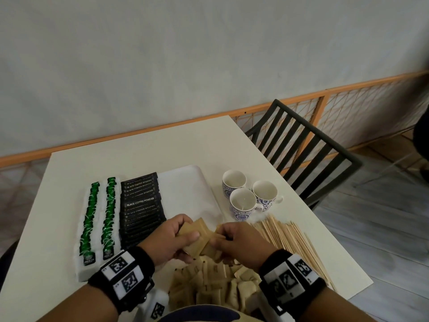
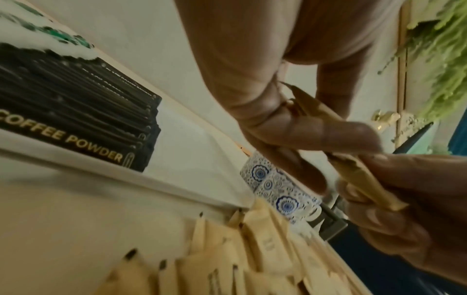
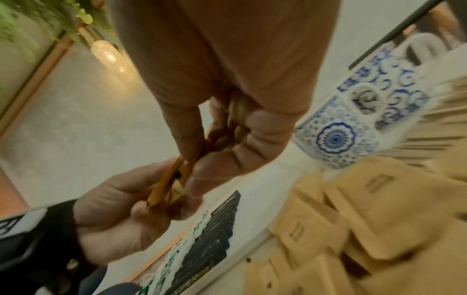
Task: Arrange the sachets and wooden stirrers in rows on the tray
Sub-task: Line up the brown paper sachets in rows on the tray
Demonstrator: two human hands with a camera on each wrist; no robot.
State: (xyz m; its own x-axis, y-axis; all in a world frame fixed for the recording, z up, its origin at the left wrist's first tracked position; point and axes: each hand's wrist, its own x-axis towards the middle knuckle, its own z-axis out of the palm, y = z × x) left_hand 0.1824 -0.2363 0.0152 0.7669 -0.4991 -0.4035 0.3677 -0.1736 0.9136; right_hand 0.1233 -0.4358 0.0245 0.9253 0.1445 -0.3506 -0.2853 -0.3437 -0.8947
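Note:
Both hands meet above the near edge of the white tray (image 1: 185, 182). My left hand (image 1: 176, 238) grips a fanned bundle of brown sachets (image 1: 199, 238) between thumb and fingers. My right hand (image 1: 229, 240) pinches the right end of the same bundle (image 3: 169, 187). A loose heap of brown sachets (image 1: 216, 284) lies on the table below the hands. On the tray stand two rows of green-and-white sachets (image 1: 99, 219) and a row of black coffee sachets (image 1: 141, 208). Wooden stirrers (image 1: 290, 240) lie in a pile to the right.
Three blue-patterned cups (image 1: 248, 196) stand on the white table (image 1: 139, 147) right of the tray, just beyond the stirrers. A black slatted chair (image 1: 308, 145) is at the table's far right corner. The tray's right half is bare.

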